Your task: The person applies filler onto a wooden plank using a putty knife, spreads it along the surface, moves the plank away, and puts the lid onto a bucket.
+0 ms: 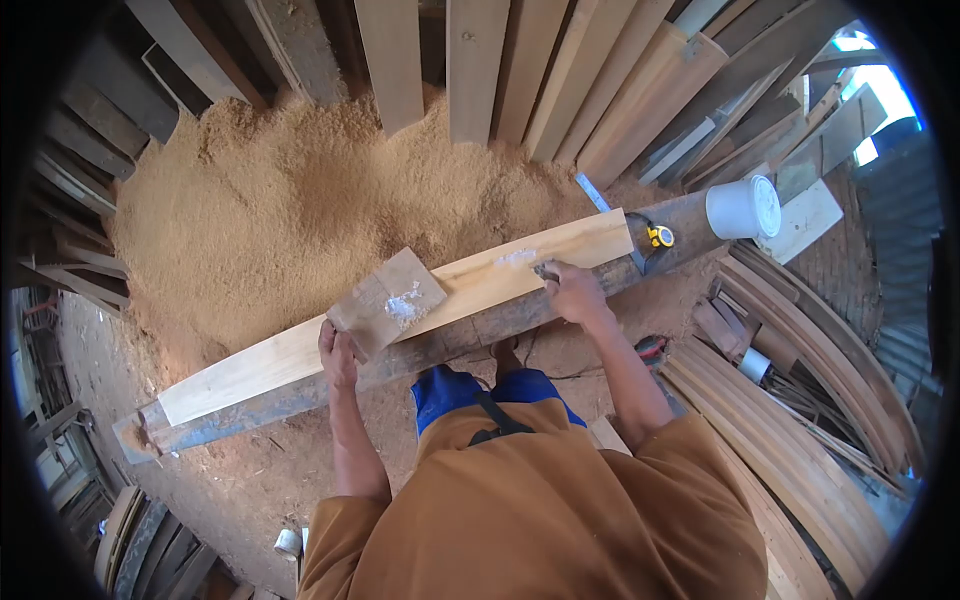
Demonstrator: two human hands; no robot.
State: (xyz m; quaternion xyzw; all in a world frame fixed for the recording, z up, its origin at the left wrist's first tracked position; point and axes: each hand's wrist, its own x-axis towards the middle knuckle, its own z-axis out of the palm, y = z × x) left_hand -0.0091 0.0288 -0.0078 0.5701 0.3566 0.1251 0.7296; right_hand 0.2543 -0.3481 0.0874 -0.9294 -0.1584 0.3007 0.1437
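My left hand (340, 352) grips the lower left corner of a flat square board (372, 308), which carries a patch of white paste (403, 304). The board is over a long pale plank (270, 362). In my right hand (577, 292) is a small dark tool (546, 269), its edge at the plank's face. Just above that tool, a white smear (516, 257) marks the wood. The plank rests along a narrow worn bench (460, 336).
A yellow tape measure (661, 236), a metal square (592, 192) and a white bucket (742, 208) are at the bench's right end. Sawdust (270, 220) is heaped behind it. Boards (478, 70) stand upright at the back; curved timber (790, 460) lies at right.
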